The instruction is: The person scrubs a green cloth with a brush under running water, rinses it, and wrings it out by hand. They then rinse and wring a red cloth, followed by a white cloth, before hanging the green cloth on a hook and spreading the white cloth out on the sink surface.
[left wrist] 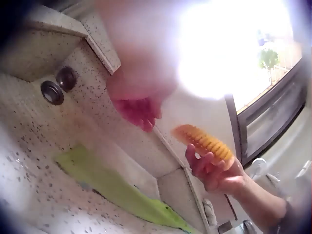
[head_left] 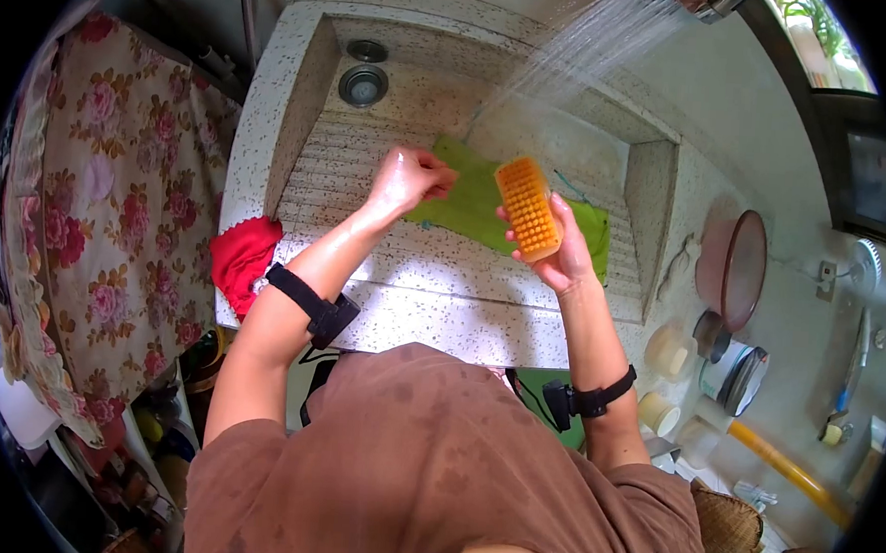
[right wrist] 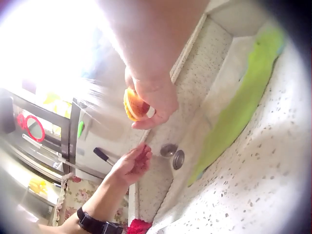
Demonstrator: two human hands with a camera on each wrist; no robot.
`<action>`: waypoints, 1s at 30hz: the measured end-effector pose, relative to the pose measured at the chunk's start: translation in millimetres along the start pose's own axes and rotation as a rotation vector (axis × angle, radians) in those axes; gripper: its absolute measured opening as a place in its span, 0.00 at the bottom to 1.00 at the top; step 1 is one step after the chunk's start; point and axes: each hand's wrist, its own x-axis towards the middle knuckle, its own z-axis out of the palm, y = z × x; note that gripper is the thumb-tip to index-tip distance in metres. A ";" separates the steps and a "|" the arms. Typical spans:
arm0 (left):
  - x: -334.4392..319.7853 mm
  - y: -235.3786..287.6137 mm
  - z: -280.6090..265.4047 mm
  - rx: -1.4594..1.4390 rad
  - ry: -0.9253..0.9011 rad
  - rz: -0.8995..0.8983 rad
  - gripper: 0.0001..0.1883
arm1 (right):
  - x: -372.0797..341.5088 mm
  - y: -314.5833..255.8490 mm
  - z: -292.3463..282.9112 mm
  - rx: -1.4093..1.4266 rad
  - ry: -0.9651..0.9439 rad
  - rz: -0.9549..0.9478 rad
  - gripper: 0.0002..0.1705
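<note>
Gripping the orange brush (head_left: pixel 529 206) with the right hand (head_left: pixel 568 251), thumb on one side and fingers on the other, bristles turned up. Holding nothing in the left hand (head_left: pixel 404 182), half open with loosely bent fingers. Below and between both hands, the green cloth (head_left: pixel 467 193), spread inside the sink (head_left: pixel 430 341). Could lose the brush from the right hand, because of wet skin and maybe too light a hold at its sides. Could also bunch or slide the cloth below, if pushing it on the wet surface without holding its other end. Could splash over the rim, if bringing the brush into the water stream (head_left: pixel 590 44) beyond the right hand. In the head view, full rows of bristles; in the right wrist view, mostly the brush's edge and back, but also the left palm and, far beyond it, a red ring-shaped thing (right wrist: pixel 43 127). In the left wrist view, no sign of the red cloth (head_left: pixel 244 256), visible from the head near the left forearm.
</note>
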 end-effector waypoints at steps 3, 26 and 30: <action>-8.9 15.0 12.8 -0.049 -0.061 -0.028 0.09 | 0.1 0.0 1.5 -0.031 -0.013 -0.010 0.30; -15.2 11.3 38.6 -0.176 -0.499 -0.187 0.17 | -7.0 -5.5 11.7 -0.286 -0.012 0.027 0.29; -11.5 -2.9 45.5 -0.301 -0.440 -0.192 0.15 | -3.2 -1.8 8.2 -0.252 0.037 -0.006 0.28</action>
